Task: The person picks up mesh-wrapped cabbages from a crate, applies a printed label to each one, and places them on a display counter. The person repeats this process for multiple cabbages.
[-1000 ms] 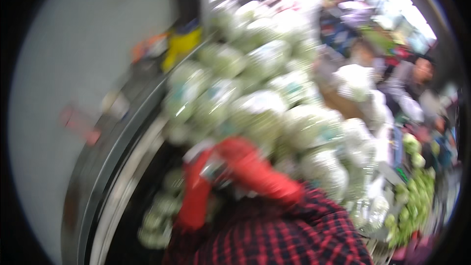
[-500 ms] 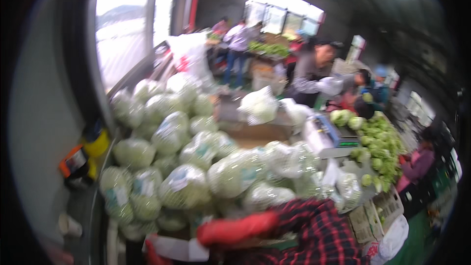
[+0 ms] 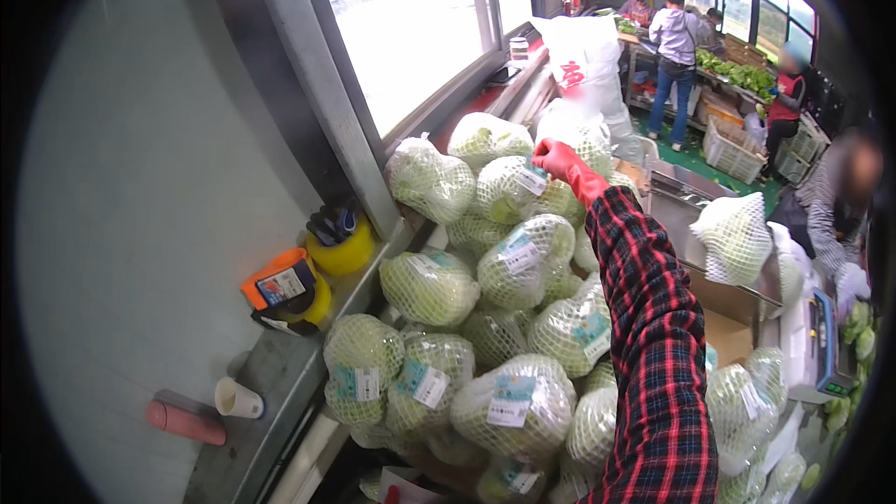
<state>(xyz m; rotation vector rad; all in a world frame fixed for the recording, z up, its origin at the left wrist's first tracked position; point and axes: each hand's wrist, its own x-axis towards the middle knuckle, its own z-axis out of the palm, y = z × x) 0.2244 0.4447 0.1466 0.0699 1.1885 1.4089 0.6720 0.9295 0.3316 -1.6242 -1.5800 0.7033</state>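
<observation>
Right hand (image 3: 563, 164) in red glove pinches top of netted cabbage (image 3: 511, 189), high on cabbage pile (image 3: 485, 317) beside window. Looks like stacking step. Left hand unseen.

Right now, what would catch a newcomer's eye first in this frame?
A big heap of netted cabbages fills the middle, stacked against the window ledge. One arm in a red plaid sleeve reaches up over it, its red-gloved hand touching a cabbage near the top. Yellow containers sit on the ledge.
</observation>
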